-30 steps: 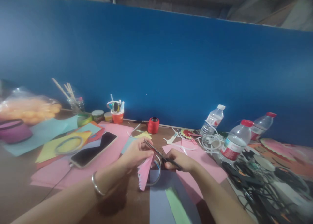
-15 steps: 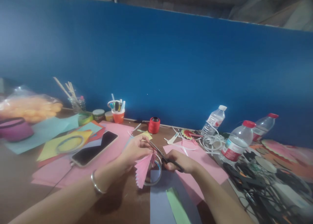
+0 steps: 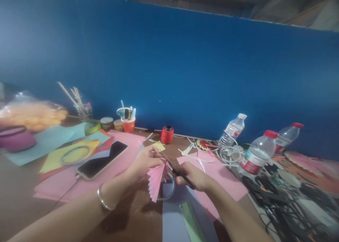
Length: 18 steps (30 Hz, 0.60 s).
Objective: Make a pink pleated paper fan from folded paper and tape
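My left hand (image 3: 144, 162) pinches the top of a pleated pink paper fan (image 3: 155, 181), which hangs down over the brown table (image 3: 127, 217). My right hand (image 3: 192, 176) is closed round the handles of black scissors (image 3: 173, 169), whose blades point up and left to the fan's pinched end beside my left fingertips. A tape ring (image 3: 169, 191) lies on the table just behind the fan. A silver bangle sits on my left wrist.
A phone (image 3: 102, 159) lies on pink and coloured paper sheets at left. A red thread spool (image 3: 167, 134), an orange pen cup (image 3: 128, 123) and small jars stand by the blue wall. Three water bottles (image 3: 255, 153) and tangled black cables (image 3: 286, 206) fill the right.
The scissors' blades have slid closer to the fan's pinched end, and both hands have drifted slightly lower and together. The fan has tilted a little.
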{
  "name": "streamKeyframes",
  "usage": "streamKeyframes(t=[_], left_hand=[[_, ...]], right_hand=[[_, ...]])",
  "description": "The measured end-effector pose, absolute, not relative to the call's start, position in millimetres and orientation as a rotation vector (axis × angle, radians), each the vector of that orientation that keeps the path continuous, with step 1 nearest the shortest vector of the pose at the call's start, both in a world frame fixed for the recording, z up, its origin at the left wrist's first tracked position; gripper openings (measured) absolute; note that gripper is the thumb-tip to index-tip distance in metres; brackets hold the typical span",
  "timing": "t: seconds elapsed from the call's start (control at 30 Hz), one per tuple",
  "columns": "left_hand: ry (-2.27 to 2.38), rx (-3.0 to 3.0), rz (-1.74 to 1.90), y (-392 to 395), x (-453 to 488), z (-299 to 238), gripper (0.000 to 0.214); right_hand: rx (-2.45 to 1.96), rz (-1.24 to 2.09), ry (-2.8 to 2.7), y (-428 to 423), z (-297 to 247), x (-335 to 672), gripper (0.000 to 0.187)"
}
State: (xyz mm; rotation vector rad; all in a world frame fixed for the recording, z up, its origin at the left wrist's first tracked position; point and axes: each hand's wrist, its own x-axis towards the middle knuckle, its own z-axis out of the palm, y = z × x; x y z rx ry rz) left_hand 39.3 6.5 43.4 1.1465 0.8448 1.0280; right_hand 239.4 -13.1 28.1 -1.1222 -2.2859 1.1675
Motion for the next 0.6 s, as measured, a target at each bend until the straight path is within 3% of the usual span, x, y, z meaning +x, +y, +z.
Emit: streamKeyframes(t=[0.6], left_hand=[[0.842,1.149,1.044,-2.6,37.9,54.6,0.028]], right_hand=[[-1.208,1.16,-2.187,-14.5,28.3,236.7,0.055]])
